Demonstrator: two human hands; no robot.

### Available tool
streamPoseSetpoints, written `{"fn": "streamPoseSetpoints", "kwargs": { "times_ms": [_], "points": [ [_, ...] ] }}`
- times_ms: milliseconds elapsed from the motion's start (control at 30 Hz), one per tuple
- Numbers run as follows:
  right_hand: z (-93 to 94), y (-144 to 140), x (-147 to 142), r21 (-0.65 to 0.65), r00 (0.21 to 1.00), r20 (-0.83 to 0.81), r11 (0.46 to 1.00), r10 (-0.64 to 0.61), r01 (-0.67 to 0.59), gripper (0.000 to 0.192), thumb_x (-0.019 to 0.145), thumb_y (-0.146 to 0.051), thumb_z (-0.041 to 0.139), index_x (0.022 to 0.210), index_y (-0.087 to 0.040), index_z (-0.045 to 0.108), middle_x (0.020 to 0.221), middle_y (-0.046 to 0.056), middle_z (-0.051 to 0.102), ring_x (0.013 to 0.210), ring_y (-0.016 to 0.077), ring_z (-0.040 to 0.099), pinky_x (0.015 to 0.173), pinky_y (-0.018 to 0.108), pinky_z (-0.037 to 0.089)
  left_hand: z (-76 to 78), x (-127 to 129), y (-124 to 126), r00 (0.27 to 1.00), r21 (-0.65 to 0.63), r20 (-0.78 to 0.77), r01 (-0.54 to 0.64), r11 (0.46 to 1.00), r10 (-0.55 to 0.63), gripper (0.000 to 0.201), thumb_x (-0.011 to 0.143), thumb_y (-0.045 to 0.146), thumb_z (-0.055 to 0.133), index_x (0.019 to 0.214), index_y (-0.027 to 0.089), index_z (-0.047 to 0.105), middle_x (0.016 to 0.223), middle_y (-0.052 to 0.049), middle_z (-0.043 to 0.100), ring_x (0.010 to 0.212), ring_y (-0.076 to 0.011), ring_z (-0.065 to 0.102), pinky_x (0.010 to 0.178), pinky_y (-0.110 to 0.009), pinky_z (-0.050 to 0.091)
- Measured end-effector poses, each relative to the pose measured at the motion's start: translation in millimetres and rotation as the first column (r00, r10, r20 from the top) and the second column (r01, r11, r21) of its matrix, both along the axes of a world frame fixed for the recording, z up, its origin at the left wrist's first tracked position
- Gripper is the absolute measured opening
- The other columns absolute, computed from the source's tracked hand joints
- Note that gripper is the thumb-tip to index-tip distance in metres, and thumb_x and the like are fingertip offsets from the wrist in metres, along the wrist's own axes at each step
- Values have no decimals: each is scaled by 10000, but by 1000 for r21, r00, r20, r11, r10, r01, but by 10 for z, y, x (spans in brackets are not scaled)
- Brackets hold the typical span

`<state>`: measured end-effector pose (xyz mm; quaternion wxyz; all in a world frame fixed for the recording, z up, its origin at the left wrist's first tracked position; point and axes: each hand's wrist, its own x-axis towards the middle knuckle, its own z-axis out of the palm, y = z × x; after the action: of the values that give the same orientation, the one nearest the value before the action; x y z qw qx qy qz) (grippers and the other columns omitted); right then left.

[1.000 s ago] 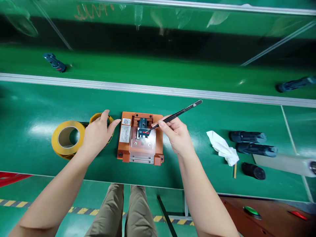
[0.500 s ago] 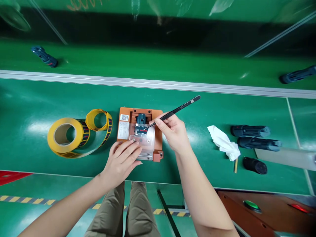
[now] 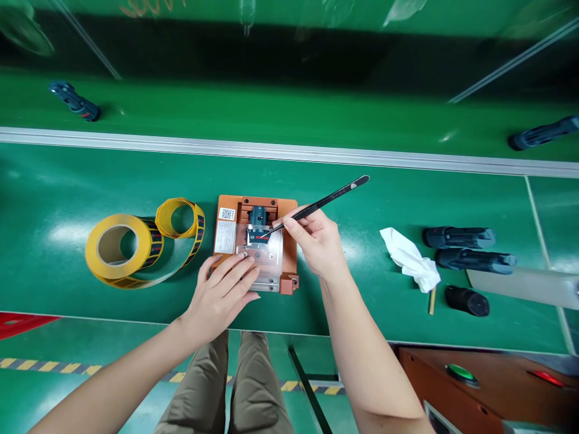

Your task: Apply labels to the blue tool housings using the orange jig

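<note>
One orange block (image 3: 289, 208) lies flat on the green table (image 3: 362, 199), just beyond the near edge, and it carries a clear plate (image 3: 270, 260) with one small dark part (image 3: 258, 217) seated at its 12 o'clock end. A white label (image 3: 225, 236) runs down the block's 9 o'clock side.

The left hand (image 3: 221, 295) lies spread and flat, fingers pressing the near corner of the clear plate at about 7 o'clock of the block; it grasps nothing. The right hand (image 3: 316, 244) sits at 3 o'clock of the block, thumb and fingers pinched shut on one pair of black tweezers (image 3: 325, 202). The tweezer tip meets a red strip on the dark part, and the handle slants away toward 2 o'clock.

At 9 o'clock of the block is one roll of yellow tape (image 3: 118, 248), with a loose loop of the same tape curling between roll and block. At 3 o'clock, well apart from the right hand, lies one crumpled white cloth (image 3: 409, 259), then three dark handles (image 3: 456, 237) in a short stack farther out. Beyond the metal rail (image 3: 181, 146), two more dark handles lie on the far strip, one at 10 o'clock (image 3: 75, 101), one at 2 o'clock (image 3: 543, 134). Nothing lies between either hand and the block.
</note>
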<state>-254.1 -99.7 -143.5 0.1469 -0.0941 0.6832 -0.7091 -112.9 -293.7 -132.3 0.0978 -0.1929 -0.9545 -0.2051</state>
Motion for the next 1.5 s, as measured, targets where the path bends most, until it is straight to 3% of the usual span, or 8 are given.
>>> {"fn": "streamPoseSetpoints", "kwargs": {
  "times_ms": [567,700,833,1033,1233,1300,1400,1500],
  "points": [
    [91,-22,8,-24,989,18,989,-149,149,206,886,-415,714,978,-239,658,950,36,756,921,202,724,880,385,589,247,-303,22,985,-249,170,78,966,-35,799,793,414,801,1485,182,477,1485,-118,560,1205,-336,575,1022,-469,359],
    [141,170,36,-87,890,-27,888,-454,451,149,933,-399,642,1007,-274,611,946,17,710,933,193,713,862,373,584,170,-405,-28,991,-70,133,1,998,8,913,780,658,709,1503,177,426,1457,-168,570,1270,-376,511,1098,-544,323],
    [-14,455,228,218,876,-148,849,-460,482,230,946,-408,603,1129,-268,609,820,6,637,756,185,650,739,348,545,73,-533,-59,975,121,151,-182,976,164,875,840,541,715,1542,201,318,1424,-189,544,1276,-346,514,1034,-511,465],
    [-501,707,511,676,902,-381,604,-205,423,314,953,-389,519,1173,-190,623,907,77,598,821,243,600,760,418,522,156,-39,-11,923,238,-383,130,963,-30,358,741,139,828,1027,302,685,1031,-15,595,1026,-191,614,981,-405,585],
    [-611,845,566,754,863,-492,440,-115,488,424,944,-396,537,1282,-151,612,1039,157,580,1018,328,551,883,523,484,-67,650,-74,932,94,-195,326,941,-304,233,858,59,660,1013,209,748,1080,-26,757,1075,-162,667,1139,-404,481],
    [-474,776,545,704,843,-528,504,-100,501,424,951,-400,549,1312,-186,611,1079,146,566,1083,328,527,939,536,447,-244,751,-133,954,80,-123,285,955,-274,279,877,92,666,1131,193,724,1116,-38,764,1152,-178,642,1224,-455,366],
    [-231,544,453,615,858,-493,754,143,228,353,1009,-372,478,1315,-307,643,1157,96,545,1159,283,499,1016,502,394,-469,804,-201,987,102,-103,134,986,-124,455,835,224,769,1277,222,659,1169,-69,748,1272,-231,566,1252,-543,260],
    [-143,304,318,573,784,-456,813,421,-104,366,1039,-404,413,1306,-384,663,1268,74,483,1226,276,430,1069,499,347,-574,786,-213,991,80,-105,88,993,-79,658,861,267,736,1465,177,493,1469,-148,563,1440,-274,395,1261,-559,188]
  ]
}}
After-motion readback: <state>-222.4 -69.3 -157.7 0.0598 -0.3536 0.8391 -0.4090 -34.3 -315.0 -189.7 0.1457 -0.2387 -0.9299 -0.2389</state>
